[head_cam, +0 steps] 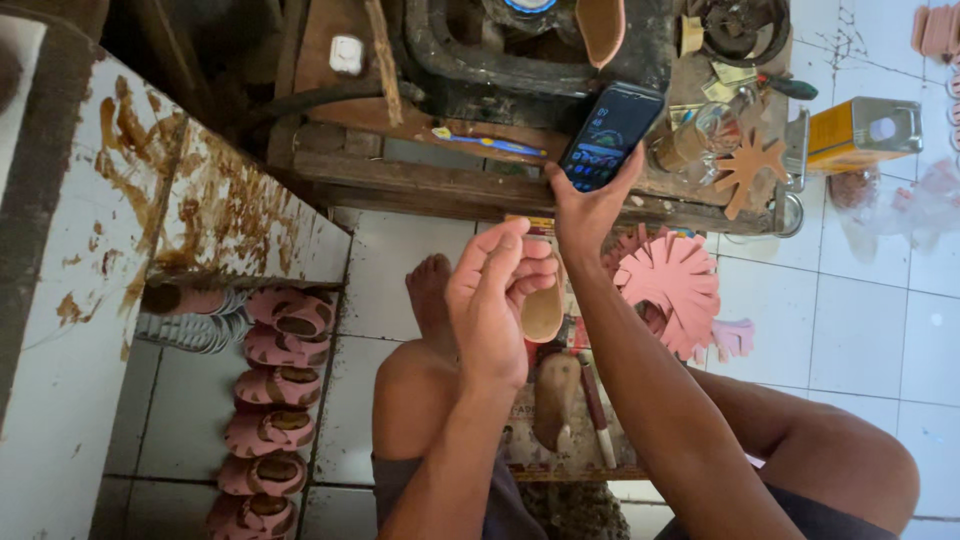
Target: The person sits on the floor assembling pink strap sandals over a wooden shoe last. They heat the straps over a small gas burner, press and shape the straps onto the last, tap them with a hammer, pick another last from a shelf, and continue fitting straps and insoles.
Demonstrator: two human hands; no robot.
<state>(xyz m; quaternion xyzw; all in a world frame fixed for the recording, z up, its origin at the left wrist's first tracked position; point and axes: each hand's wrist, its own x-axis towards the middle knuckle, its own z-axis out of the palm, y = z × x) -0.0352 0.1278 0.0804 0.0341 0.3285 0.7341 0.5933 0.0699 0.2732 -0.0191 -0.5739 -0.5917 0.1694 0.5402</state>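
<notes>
My right hand is stretched forward and grips a dark smartphone with a lit screen, held over the edge of a low wooden workbench. My left hand is raised in front of me, fingers curled around a tan sole-shaped piece that hangs below the fingers. I sit on the tiled floor with my knees apart and a bare foot ahead of me.
Pink shoe pieces lie stacked in a row on the left beside a glue-stained white panel. A fan of pink cut-outs lies under the bench. A yellow tin, a jar and tools sit at right. A brush lies on a board.
</notes>
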